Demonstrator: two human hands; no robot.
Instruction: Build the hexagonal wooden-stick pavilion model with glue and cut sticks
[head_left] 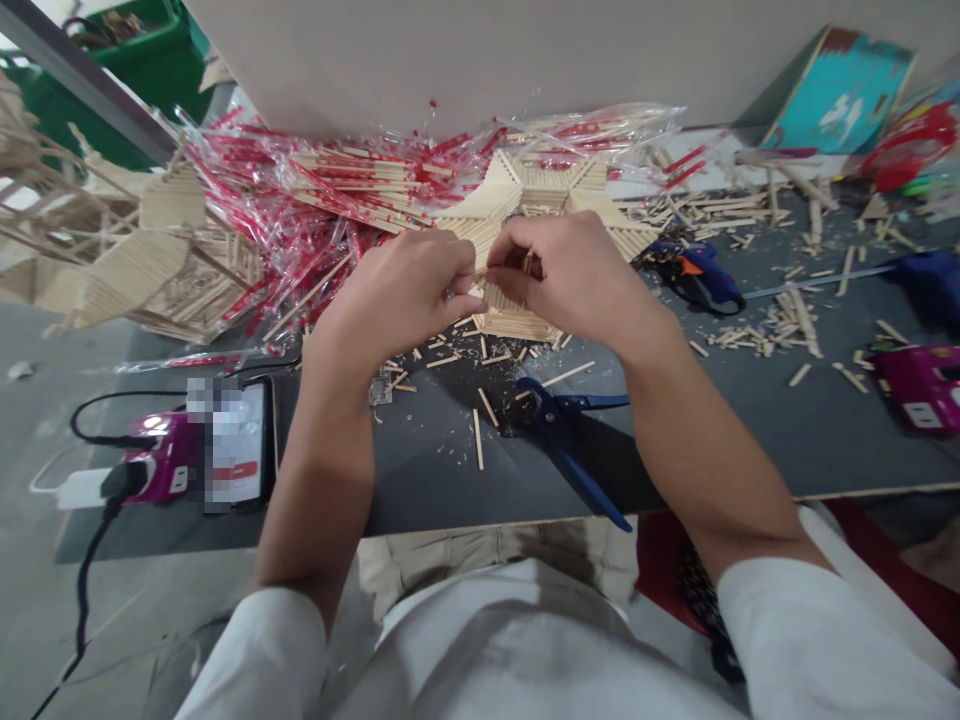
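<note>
A pale structure of glued wooden sticks (544, 178), with slatted, flared panels, stands at the middle of the dark board, partly covered by my hands. My left hand (405, 290) is at its near left side, thumb and fingers closed in a pinch. My right hand (577, 280) comes in from the other side, its fingertips pinched together against the slats. Whatever sits between the fingertips of either hand is too small or hidden to make out. Short stick offcuts (480, 440) lie below the hands, beside a blue-handled cutter (570, 450).
Red-and-clear plastic packets of sticks (360, 185) heap up behind. Another stick structure (142, 250) stands at left. A blue glue gun (705, 275) lies right of the work. A phone (244, 440), magenta power adapters (169, 455) and cables occupy the board's left; its front edge is near my body.
</note>
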